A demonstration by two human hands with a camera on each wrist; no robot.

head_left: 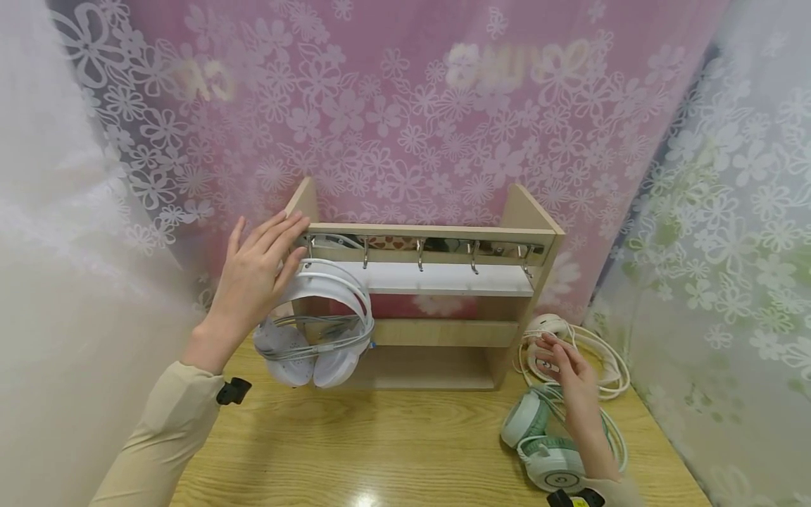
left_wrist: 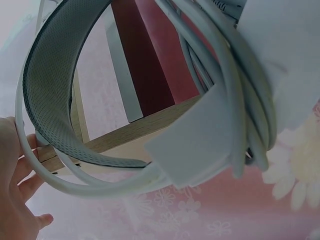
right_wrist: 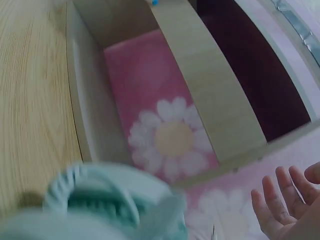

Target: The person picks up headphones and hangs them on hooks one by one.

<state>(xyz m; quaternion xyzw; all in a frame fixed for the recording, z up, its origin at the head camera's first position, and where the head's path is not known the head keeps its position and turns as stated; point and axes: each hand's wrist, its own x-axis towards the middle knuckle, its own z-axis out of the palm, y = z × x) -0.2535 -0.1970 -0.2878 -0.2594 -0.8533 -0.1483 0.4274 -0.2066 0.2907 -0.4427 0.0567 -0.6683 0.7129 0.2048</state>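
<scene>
White headphones with a grey cable wound around them hang at the leftmost hook of a wooden rack. My left hand lies with fingers extended at the rack's upper left corner, beside the headband. The left wrist view shows the bundled cable close up. Over on the right, my right hand hovers with loosely bent fingers and nothing in it. Below it are green-and-white headphones, blurred in the right wrist view; whether the hand touches them cannot be told.
Cream-white headphones with a coiled cable lie behind the green pair, against the rack's right side. Several metal hooks line the rack's top bar. The wooden table is bounded by floral curtains at the back and sides.
</scene>
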